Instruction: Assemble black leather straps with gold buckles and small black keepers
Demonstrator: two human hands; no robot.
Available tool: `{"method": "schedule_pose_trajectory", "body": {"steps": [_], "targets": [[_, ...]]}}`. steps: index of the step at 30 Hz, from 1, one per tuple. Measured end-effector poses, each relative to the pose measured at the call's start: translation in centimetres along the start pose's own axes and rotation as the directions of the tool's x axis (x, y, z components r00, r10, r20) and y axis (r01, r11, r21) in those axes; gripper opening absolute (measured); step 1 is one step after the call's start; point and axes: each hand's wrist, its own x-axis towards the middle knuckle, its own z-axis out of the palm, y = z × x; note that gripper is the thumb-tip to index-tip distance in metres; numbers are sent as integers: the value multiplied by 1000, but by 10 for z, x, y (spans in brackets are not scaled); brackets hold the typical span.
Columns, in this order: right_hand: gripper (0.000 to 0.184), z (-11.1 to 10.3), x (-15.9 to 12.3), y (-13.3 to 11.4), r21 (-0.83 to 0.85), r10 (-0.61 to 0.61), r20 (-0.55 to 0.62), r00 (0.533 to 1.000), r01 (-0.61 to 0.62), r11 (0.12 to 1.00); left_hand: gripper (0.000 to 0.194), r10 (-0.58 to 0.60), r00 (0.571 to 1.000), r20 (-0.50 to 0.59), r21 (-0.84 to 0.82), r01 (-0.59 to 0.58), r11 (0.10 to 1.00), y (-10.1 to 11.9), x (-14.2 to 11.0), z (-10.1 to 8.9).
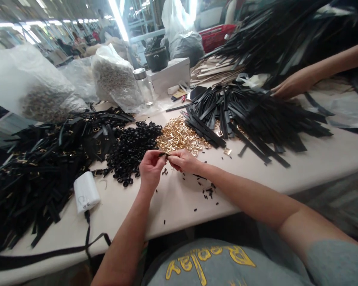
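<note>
My left hand and my right hand meet over the pale table, both pinched on a small black strap piece between their fingertips. Just beyond them lies a heap of gold metal buckles. A mound of small black loops sits to the left of the buckles. Tiny black bits are scattered on the table under my right forearm.
A big pile of finished black straps fills the left. Loose black strips are heaped at the right, where another person's hand reaches in. A white box with a cable, plastic bags, and a glass jar stand nearby.
</note>
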Motion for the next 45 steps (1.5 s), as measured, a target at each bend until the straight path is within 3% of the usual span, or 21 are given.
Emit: {"method": "schedule_pose_trajectory", "body": {"steps": [1,3,5,9,14,16,23,28,32,37,41,43,45], "targets": [[25,0,0,-1,21,-21,15,1000,20,1000,18,-138,990,-3,-141,136,981,0,2,-1],[23,-1,-1,-2,39,-37,42,998,36,999,25,-367,929,42,-345,359,868,0,7,-4],[20,-3,-1,-3,41,-36,67,997,33,999,28,-507,858,81,-459,483,746,0,10,-7],[16,-6,-1,-4,19,-51,111,992,49,999,19,-615,777,132,-587,561,583,6,12,-12],[16,-7,-1,-6,44,-38,119,992,33,998,9,-718,642,269,-664,664,345,10,14,-16],[16,-6,-2,-6,56,-39,117,992,33,998,8,-728,616,301,-675,677,294,11,14,-16],[15,-6,-2,-3,96,-45,122,991,33,995,7,-739,613,278,-664,679,313,13,15,-17],[15,-8,0,-2,143,-48,167,985,24,989,8,-699,631,337,-656,690,307,11,14,-19],[13,-5,-1,-1,196,-56,197,979,17,980,5,-691,613,383,-657,707,264,10,15,-20],[18,14,-5,-2,359,31,236,971,-117,926,12,-700,641,315,-630,693,351,9,18,-16],[20,21,-7,0,419,108,292,950,-229,879,17,-702,626,340,-636,703,319,6,19,-15],[24,19,-6,1,416,117,289,950,-235,878,15,-674,651,349,-627,696,348,3,18,-16],[27,17,-5,2,404,111,280,954,-222,887,14,-627,715,310,-614,654,442,1,17,-18]]}}
